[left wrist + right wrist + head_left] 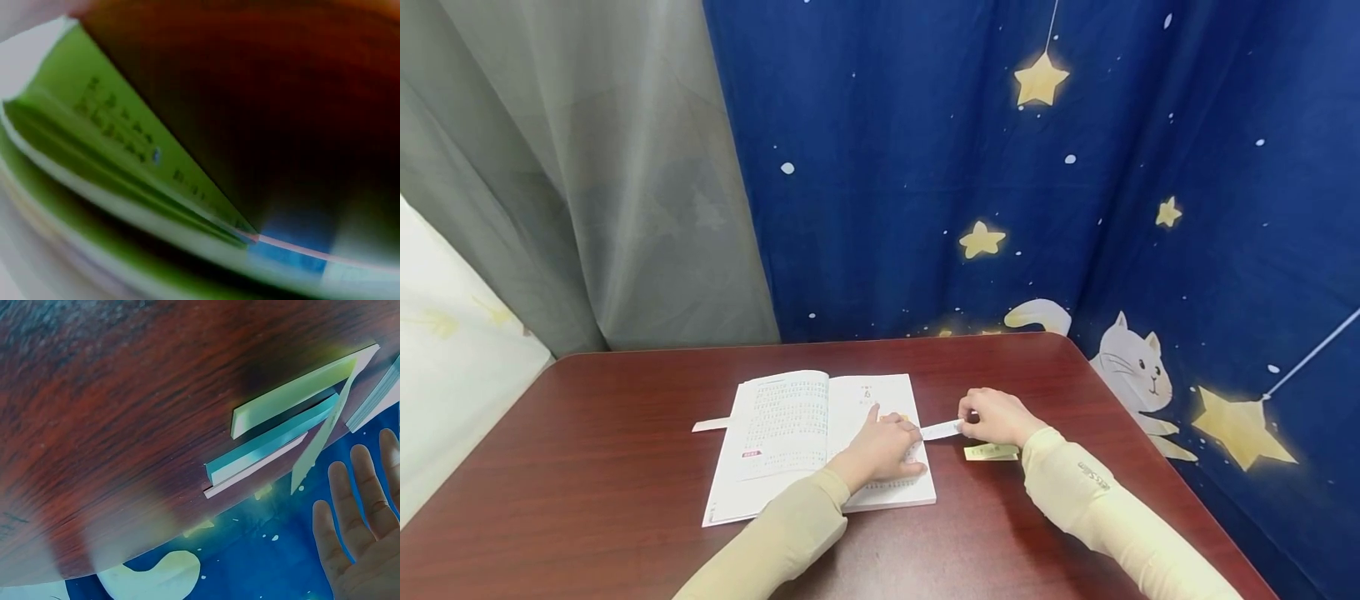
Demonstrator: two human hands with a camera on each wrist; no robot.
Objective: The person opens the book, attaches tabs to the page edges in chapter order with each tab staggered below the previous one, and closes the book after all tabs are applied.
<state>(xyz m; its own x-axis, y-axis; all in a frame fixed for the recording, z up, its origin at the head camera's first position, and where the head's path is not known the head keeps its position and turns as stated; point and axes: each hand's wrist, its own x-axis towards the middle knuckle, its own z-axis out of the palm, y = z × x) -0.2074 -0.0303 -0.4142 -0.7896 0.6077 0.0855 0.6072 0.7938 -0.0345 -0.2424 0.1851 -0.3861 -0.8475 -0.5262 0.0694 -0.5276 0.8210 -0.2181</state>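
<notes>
From where I stand, it looks as though a paper strip is being set against the open book (778,483), with the page pinned meanwhile. The left hand (880,447) lies with fingers spread on the page at the book's three o'clock side, gripping nothing that I can see. The right hand (996,417), further out at three o'clock, seems to pinch the outer end of a white paper strip (942,430); whether its inner end sits between the leaves I can't tell. I'd say the next move calls for steady pressure on the page and a level slide of the strip. Yellow paper strips (991,452) lie at six o'clock of that hand, and a pale strip (711,424) juts out at nine. The red-brown surface (602,442) meets a blue star-and-cat curtain (895,167) from twelve to three o'clock, and a grey curtain (632,192) hangs at eleven
</notes>
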